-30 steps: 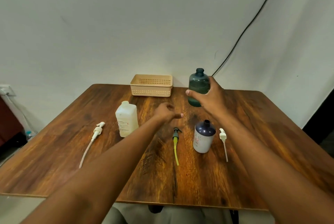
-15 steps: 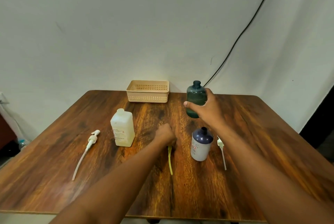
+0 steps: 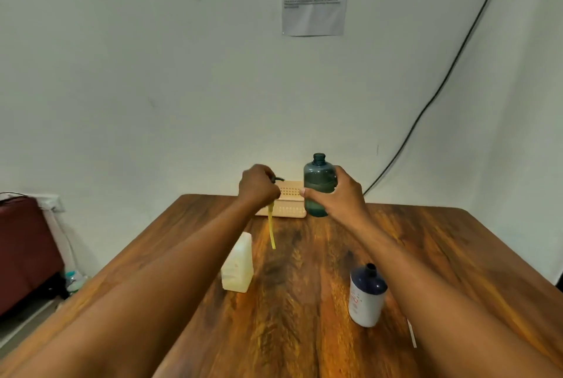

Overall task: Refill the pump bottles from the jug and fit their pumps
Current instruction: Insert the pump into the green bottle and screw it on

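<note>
My right hand grips the dark green bottle, open-necked and upright, lifted above the table's far side. Just left of it, my left hand is closed on the black-headed pump, whose yellow tube hangs down from my fist. The white jug stands on the wooden table, partly behind my left forearm. A navy-and-white bottle stands open-necked near my right forearm. A white pump's tube tip shows beside that arm.
A beige perforated basket sits at the table's far edge, behind both hands. A black cable runs down the wall at right. A dark red cabinet stands to the left of the table.
My left hand closed on the yellow-tubed pump and raised it off the table to beside the green bottle. The right hand lifted the bottle higher. The camera tilted up.
</note>
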